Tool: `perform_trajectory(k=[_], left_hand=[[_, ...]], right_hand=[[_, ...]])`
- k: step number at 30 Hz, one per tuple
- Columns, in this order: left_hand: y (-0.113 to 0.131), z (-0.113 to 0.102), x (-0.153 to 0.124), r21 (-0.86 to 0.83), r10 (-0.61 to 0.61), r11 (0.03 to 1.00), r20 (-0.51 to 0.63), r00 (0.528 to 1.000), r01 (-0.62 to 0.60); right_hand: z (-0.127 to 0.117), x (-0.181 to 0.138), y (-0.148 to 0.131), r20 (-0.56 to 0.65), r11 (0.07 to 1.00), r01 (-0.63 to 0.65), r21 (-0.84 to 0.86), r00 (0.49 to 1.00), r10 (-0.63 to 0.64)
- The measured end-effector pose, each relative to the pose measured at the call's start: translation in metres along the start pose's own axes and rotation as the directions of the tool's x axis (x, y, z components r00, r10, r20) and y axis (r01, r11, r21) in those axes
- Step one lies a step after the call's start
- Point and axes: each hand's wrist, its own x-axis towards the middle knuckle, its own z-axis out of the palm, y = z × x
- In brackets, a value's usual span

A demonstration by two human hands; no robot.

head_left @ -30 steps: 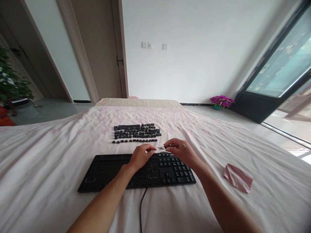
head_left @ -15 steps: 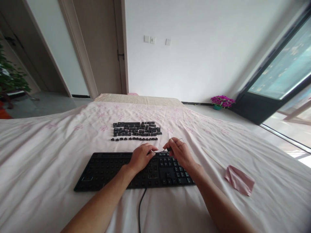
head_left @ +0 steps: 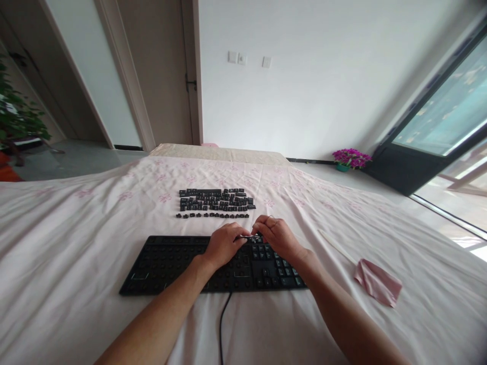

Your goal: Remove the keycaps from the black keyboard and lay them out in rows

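Pinching a slim tool [head_left: 255, 237], the right grip [head_left: 278, 235] sits over the black keyboard [head_left: 171, 264]

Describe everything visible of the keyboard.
The keyboard is long, black and plastic-looking, lying flat on the pale, flower-patterned cloth. Its left and middle parts lack key caps, showing rows of small posts and a few pale outlines; its right end carries caps with light markings. A dark cable emerges at the near edge. The left grip and right grip cover parts of its far side; whether they touch it is unclear.
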Motion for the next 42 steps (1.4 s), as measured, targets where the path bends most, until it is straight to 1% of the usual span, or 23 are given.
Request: perform_trajectory(k=[2, 5, 7, 9, 11, 13, 16, 18, 20, 22, 24, 27, 31, 35, 37, 39, 42], left_hand=[[0.001, 0.0, 0.0, 0.015, -0.007, 1.0, 0.004, 1.0, 0.007], [0.002, -0.001, 0.0, 0.03, -0.024, 0.999, 0.008, 1.0, 0.023], [0.002, -0.001, 0.0, 0.031, -0.027, 0.999, 0.011, 1.0, 0.027], [0.002, -0.002, 0.0, 0.028, -0.022, 0.999, 0.014, 1.0, 0.022], [0.002, -0.002, -0.001, 0.03, -0.019, 0.999, 0.014, 1.0, 0.019], [0.003, -0.002, -0.001, 0.045, -0.018, 0.999, 0.017, 1.0, 0.017], [0.005, 0.0, -0.001, 0.078, -0.011, 0.997, 0.02, 1.0, 0.01], [0.008, 0.002, 0.0, 0.093, -0.018, 0.996, 0.004, 1.0, 0.017], [0.012, 0.004, 0.001, 0.108, -0.051, 0.993, -0.027, 0.998, 0.054], [0.017, 0.006, 0.001, 0.127, -0.081, 0.988, -0.042, 0.996, 0.086], [0.021, 0.007, 0.002, 0.151, -0.085, 0.984, -0.041, 0.996, 0.09], [0.026, 0.007, 0.002, 0.201, -0.089, 0.975, -0.043, 0.995, 0.096], [0.026, 0.009, 0.004, 0.2, -0.11, 0.973, -0.048, 0.993, 0.118], [0.022, 0.011, 0.006, 0.187, -0.184, 0.964, -0.057, 0.981, 0.192], [0.02, 0.011, 0.006, 0.187, -0.164, 0.967, -0.056, 0.985, 0.172], [0.02, 0.011, 0.006, 0.196, -0.128, 0.971, -0.052, 0.99, 0.135], [0.021, 0.011, 0.006, 0.211, -0.107, 0.971, -0.038, 0.994, 0.112]], right_hand=[[0.001, -0.001, -0.002, -0.058, 1.0, -0.019, -0.005, 0.998, 0.019], [0.004, -0.002, 0.0, -0.179, 0.989, -0.141, 0.048, 0.973, 0.148], [0.007, -0.003, 0.003, -0.2, 0.969, -0.22, 0.112, 0.95, 0.239], [0.011, -0.003, 0.007, -0.197, 0.948, -0.269, 0.169, 0.933, 0.3], [0.014, -0.003, 0.009, -0.196, 0.935, -0.296, 0.195, 0.922, 0.333], [0.017, -0.001, 0.009, -0.199, 0.937, -0.3, 0.18, 0.921, 0.334], [0.02, 0.003, 0.006, -0.205, 0.957, -0.269, 0.105, 0.936, 0.286], [0.021, 0.005, 0.001, -0.208, 0.976, -0.214, 0.025, 0.954, 0.215], [0.021, 0.006, -0.003, -0.213, 0.985, -0.153, -0.077, 0.968, 0.134], [0.022, 0.005, -0.007, -0.216, 0.978, -0.11, -0.178, 0.974, 0.07], [0.023, 0.002, -0.01, -0.223, 0.961, -0.081, -0.263, 0.975, 0.021], [0.027, -0.003, -0.012, -0.237, 0.935, -0.039, -0.353, 0.97, -0.049], [0.029, 0.002, -0.009, -0.263, 0.93, -0.026, -0.367, 0.962, -0.077], [0.031, 0.007, -0.008, -0.262, 0.927, -0.012, -0.375, 0.96, -0.093], [0.034, 0.004, -0.007, -0.259, 0.921, 0.016, -0.389, 0.958, -0.126], [0.038, -0.001, -0.004, -0.282, 0.92, 0.04, -0.39, 0.946, -0.16], [0.044, -0.006, 0.002, -0.321, 0.933, 0.076, -0.351, 0.927, -0.196]])
